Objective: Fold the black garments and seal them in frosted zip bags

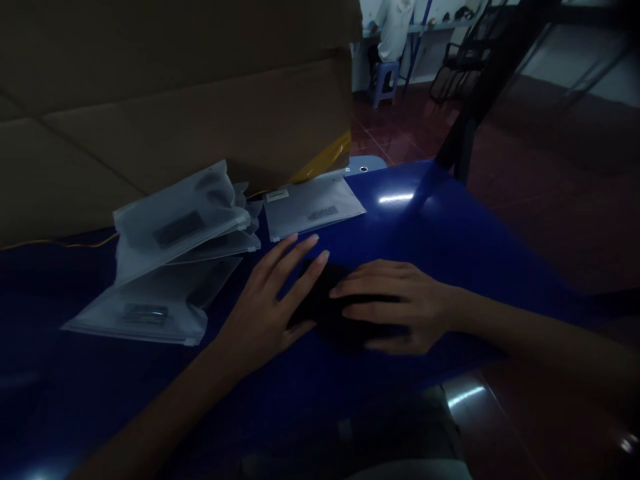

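The left hand (265,310) and right hand (400,307) press a black cloth (325,307) at center frame on the blue table (440,247) — fingers apart and flat — with frosted bags (170,233) just beside, left of frame

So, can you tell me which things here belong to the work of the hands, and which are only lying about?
In the work: left hand and right hand, both on a black folded cloth; frosted plastic zip bags beside them.
Lying about: cardboard box; blue stool.
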The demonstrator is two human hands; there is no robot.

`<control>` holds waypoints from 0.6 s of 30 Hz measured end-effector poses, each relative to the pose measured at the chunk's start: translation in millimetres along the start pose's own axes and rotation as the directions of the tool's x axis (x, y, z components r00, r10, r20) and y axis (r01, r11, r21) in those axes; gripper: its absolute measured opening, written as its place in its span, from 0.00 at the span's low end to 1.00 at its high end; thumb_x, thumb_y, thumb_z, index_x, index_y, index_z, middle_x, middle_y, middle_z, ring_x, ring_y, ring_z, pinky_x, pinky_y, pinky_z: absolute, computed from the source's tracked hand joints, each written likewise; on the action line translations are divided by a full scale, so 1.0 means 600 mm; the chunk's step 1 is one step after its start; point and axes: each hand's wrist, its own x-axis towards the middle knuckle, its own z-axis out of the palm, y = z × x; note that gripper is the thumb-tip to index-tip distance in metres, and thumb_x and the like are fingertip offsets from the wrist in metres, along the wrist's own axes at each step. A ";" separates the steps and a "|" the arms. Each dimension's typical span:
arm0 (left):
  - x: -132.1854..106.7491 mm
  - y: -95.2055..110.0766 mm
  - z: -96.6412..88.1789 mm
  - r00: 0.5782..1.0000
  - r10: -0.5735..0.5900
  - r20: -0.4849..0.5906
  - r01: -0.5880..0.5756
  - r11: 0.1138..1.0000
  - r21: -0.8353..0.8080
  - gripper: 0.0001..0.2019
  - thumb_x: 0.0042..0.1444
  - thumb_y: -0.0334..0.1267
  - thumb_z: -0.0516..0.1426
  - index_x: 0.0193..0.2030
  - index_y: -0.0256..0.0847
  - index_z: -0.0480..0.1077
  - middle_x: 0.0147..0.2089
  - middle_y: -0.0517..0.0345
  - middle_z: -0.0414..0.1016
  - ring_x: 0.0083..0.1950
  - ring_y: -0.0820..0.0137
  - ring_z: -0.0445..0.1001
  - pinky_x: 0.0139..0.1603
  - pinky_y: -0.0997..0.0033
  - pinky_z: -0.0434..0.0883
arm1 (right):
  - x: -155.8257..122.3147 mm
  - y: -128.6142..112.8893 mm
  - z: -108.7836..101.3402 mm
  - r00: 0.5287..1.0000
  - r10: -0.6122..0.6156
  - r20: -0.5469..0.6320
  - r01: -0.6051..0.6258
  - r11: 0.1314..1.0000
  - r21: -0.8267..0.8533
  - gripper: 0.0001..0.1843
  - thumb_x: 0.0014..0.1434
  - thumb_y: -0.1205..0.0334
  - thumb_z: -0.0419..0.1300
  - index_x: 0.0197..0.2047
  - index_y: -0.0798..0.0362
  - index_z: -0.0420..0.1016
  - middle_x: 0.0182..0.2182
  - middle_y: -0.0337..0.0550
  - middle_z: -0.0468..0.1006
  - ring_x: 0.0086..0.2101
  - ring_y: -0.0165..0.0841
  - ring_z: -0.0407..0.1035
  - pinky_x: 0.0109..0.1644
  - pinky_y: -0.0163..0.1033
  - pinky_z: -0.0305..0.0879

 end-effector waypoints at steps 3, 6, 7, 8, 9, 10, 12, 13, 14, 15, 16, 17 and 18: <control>-0.003 -0.004 0.002 0.991 0.025 0.133 -0.024 1.000 -0.010 0.40 0.72 0.38 0.56 0.82 0.48 0.37 0.80 0.47 0.51 0.82 0.48 0.44 0.77 0.37 0.55 | 0.000 -0.009 0.006 0.992 -0.041 0.119 0.050 0.996 -0.070 0.23 0.68 0.42 0.60 0.50 0.56 0.77 0.58 0.57 0.79 0.55 0.42 0.75 0.58 0.48 0.74; -0.005 -0.009 0.003 0.970 0.046 0.239 -0.030 0.997 -0.068 0.39 0.72 0.41 0.55 0.82 0.45 0.36 0.80 0.49 0.54 0.82 0.51 0.46 0.78 0.38 0.54 | -0.001 -0.015 0.011 0.983 -0.014 0.186 0.046 0.985 -0.169 0.31 0.68 0.33 0.55 0.51 0.54 0.76 0.60 0.57 0.77 0.56 0.44 0.74 0.58 0.52 0.72; -0.005 -0.009 0.003 0.967 0.039 0.251 -0.020 0.997 -0.081 0.40 0.72 0.43 0.55 0.82 0.45 0.36 0.80 0.49 0.54 0.82 0.51 0.46 0.78 0.38 0.54 | -0.001 -0.016 0.011 0.981 0.005 0.196 0.035 0.979 -0.199 0.33 0.68 0.31 0.53 0.52 0.54 0.76 0.61 0.57 0.76 0.56 0.44 0.74 0.58 0.54 0.71; -0.005 -0.010 0.003 0.966 0.029 0.256 -0.007 0.996 -0.086 0.40 0.73 0.45 0.55 0.82 0.45 0.35 0.80 0.49 0.54 0.81 0.50 0.47 0.78 0.38 0.54 | -0.001 -0.016 0.011 0.978 0.025 0.207 0.024 0.973 -0.229 0.34 0.68 0.30 0.52 0.52 0.53 0.76 0.61 0.58 0.76 0.56 0.45 0.74 0.58 0.55 0.70; -0.005 -0.010 0.003 0.967 0.022 0.256 0.001 0.996 -0.089 0.40 0.73 0.48 0.54 0.82 0.46 0.35 0.79 0.49 0.55 0.81 0.50 0.47 0.78 0.37 0.54 | -0.001 -0.016 0.010 0.976 0.045 0.214 0.013 0.966 -0.260 0.34 0.68 0.30 0.51 0.52 0.53 0.75 0.61 0.58 0.76 0.56 0.46 0.74 0.59 0.56 0.70; -0.005 -0.010 0.004 0.967 0.017 0.254 0.007 0.996 -0.092 0.41 0.73 0.50 0.54 0.82 0.47 0.34 0.79 0.49 0.56 0.81 0.50 0.48 0.78 0.36 0.54 | -0.001 -0.016 0.009 0.973 0.064 0.220 0.003 0.957 -0.291 0.33 0.68 0.31 0.52 0.51 0.54 0.75 0.61 0.58 0.76 0.55 0.46 0.75 0.60 0.57 0.69; -0.005 -0.011 0.006 0.970 -0.008 0.244 0.033 0.995 -0.096 0.42 0.73 0.55 0.53 0.82 0.47 0.32 0.79 0.47 0.56 0.81 0.49 0.49 0.78 0.35 0.53 | -0.001 -0.014 0.005 0.966 0.120 0.231 -0.033 0.937 -0.347 0.26 0.69 0.39 0.58 0.51 0.55 0.74 0.60 0.60 0.77 0.54 0.46 0.76 0.61 0.57 0.69; -0.006 -0.013 0.008 0.970 -0.038 0.239 0.062 0.993 -0.096 0.42 0.72 0.56 0.52 0.82 0.47 0.32 0.80 0.46 0.54 0.81 0.48 0.49 0.78 0.35 0.54 | -0.001 -0.012 0.004 0.958 0.162 0.237 -0.065 0.927 -0.370 0.22 0.68 0.45 0.61 0.51 0.56 0.74 0.61 0.61 0.76 0.54 0.47 0.76 0.62 0.57 0.68; -0.007 -0.016 0.011 0.969 -0.082 0.234 0.105 0.990 -0.091 0.42 0.72 0.57 0.51 0.82 0.47 0.32 0.81 0.45 0.50 0.81 0.47 0.49 0.77 0.35 0.54 | -0.001 -0.009 0.002 0.949 0.208 0.238 -0.103 0.915 -0.390 0.19 0.67 0.51 0.63 0.52 0.56 0.74 0.61 0.62 0.76 0.55 0.47 0.77 0.63 0.57 0.68; -0.009 -0.020 0.014 0.963 -0.136 0.231 0.158 0.984 -0.080 0.42 0.73 0.58 0.50 0.82 0.46 0.32 0.82 0.43 0.46 0.81 0.46 0.47 0.77 0.35 0.55 | -0.002 -0.006 0.001 0.938 0.255 0.236 -0.143 0.902 -0.407 0.17 0.66 0.57 0.63 0.54 0.57 0.73 0.62 0.63 0.75 0.56 0.48 0.76 0.64 0.57 0.67; -0.011 -0.025 0.017 0.953 -0.195 0.233 0.215 0.974 -0.065 0.41 0.73 0.58 0.49 0.82 0.46 0.32 0.83 0.42 0.42 0.81 0.46 0.46 0.76 0.36 0.56 | -0.003 -0.003 0.000 0.926 0.299 0.230 -0.181 0.888 -0.423 0.18 0.66 0.63 0.62 0.57 0.59 0.72 0.63 0.64 0.75 0.57 0.48 0.75 0.66 0.58 0.66; -0.012 -0.031 0.020 0.939 -0.249 0.239 0.268 0.962 -0.048 0.40 0.74 0.58 0.48 0.82 0.46 0.32 0.83 0.42 0.37 0.82 0.45 0.44 0.76 0.36 0.57 | -0.004 0.001 -0.001 0.915 0.339 0.219 -0.218 0.871 -0.441 0.20 0.66 0.67 0.60 0.61 0.59 0.71 0.63 0.64 0.74 0.59 0.48 0.74 0.67 0.59 0.64; -0.014 -0.037 0.022 0.923 -0.292 0.249 0.309 0.950 -0.031 0.39 0.74 0.58 0.47 0.82 0.46 0.32 0.83 0.41 0.34 0.82 0.45 0.43 0.76 0.36 0.57 | -0.005 0.003 -0.002 0.903 0.378 0.204 -0.252 0.852 -0.460 0.24 0.67 0.70 0.57 0.65 0.60 0.68 0.64 0.64 0.74 0.60 0.48 0.73 0.69 0.61 0.63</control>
